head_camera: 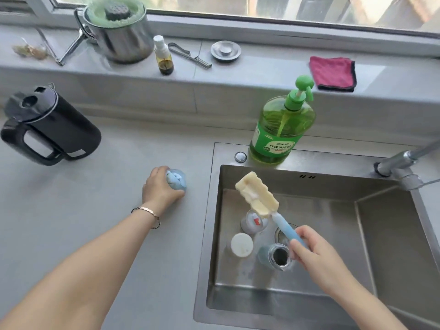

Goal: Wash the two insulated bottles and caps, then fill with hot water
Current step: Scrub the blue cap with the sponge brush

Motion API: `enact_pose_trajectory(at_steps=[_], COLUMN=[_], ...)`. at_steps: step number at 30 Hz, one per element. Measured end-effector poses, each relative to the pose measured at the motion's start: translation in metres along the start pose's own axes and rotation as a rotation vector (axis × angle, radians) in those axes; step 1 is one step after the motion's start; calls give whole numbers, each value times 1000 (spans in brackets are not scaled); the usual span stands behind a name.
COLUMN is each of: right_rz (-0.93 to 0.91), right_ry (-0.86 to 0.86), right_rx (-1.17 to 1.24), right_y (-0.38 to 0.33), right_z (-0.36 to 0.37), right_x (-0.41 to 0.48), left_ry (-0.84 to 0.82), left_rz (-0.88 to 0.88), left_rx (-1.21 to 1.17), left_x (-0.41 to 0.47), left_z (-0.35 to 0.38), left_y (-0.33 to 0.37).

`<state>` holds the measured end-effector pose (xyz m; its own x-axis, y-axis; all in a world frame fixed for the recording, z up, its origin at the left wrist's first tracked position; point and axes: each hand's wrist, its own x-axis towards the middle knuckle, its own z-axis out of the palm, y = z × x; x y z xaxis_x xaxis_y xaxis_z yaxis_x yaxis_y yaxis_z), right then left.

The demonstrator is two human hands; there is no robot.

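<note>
My left hand (160,188) grips a blue bottle cap (176,179) standing on the grey counter left of the sink. My right hand (314,252) holds the blue handle of a sponge bottle brush (257,194), whose cream sponge head points up and away over the sink. In the steel sink (385,234) an open blue insulated bottle (277,256) stands upright right beside my right hand. A second, white bottle (253,222) with a small red mark and a white cap (241,244) lie just left of it.
A black electric kettle (52,125) stands at the counter's left. Green dish soap (281,129) sits behind the sink, and the faucet (402,163) at its right. On the ledge are a steel pot (119,32), a small dropper bottle (163,55), tongs, a drain plug and a pink cloth (333,72).
</note>
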<state>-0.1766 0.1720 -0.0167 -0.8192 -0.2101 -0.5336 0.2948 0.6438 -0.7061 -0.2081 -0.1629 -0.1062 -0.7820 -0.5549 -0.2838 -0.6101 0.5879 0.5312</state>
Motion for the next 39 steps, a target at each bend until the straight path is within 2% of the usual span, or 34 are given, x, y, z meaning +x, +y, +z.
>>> enact_pose_trajectory(at_steps=[3,7,10,13,15,19,23,26,30,34,39], right_rz=[-45,-104,-214,-331,-341,-242,-235,-151,-229,-144,-211], right_ry=[49,16,-39,-93,-100,41,-24,68,-15,64,7], right_rx=[28,85,-1,-110,-133,-11,27,70,89,112,96], right_y=[-1,-5,-5,6,18,44,59,72,68,78,75], right_z=[-1,-8,-15,-18,-28,-53,-60,-77,-83,-94,-95], right_x=[-4,-23,-46,-73,-83,-91,-111,-109,-128,-117,-130], left_ry=[-20,-115,-157,-130,-102,-85,-63,-76,-65,-32,-19], left_rz=[76,156,134,118,143,242,262,377,413,527,538], left_rx=[-241,-431,-562,-626,-611,-552,-563,-507,-523,-409,-369], left_x=[-43,-121,-167,-196,-211,-236,-252,-268,-279,-285,-281], left_z=[0,4,10,19,26,43,54,60,60,62,57], left_y=[22,53,73,89,98,117,134,147,158,155,148])
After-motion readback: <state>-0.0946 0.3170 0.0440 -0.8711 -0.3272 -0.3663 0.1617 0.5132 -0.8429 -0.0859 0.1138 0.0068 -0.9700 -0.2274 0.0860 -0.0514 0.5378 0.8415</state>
